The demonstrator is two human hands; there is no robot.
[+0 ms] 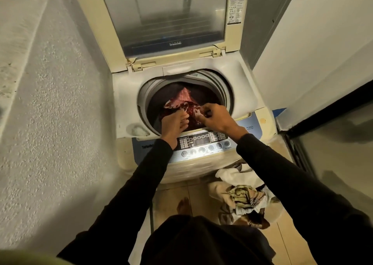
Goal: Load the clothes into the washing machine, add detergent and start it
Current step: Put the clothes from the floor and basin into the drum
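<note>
Red-patterned garment [182, 108] bunched, no clear axis

So the count: one washing machine [193, 111] with one lid [165, 22] up at the far end, one control panel [201, 143] near, two hands [174, 123] [217, 118], one pile of clothes [242, 196] on the floor [193, 194] right, one bare foot [183, 205].

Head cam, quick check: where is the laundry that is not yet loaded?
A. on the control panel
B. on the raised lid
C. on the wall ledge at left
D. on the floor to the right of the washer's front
D: the pile of light clothes lies on the tiled floor by the washing machine, while both hands work a red patterned garment in the drum.
</note>
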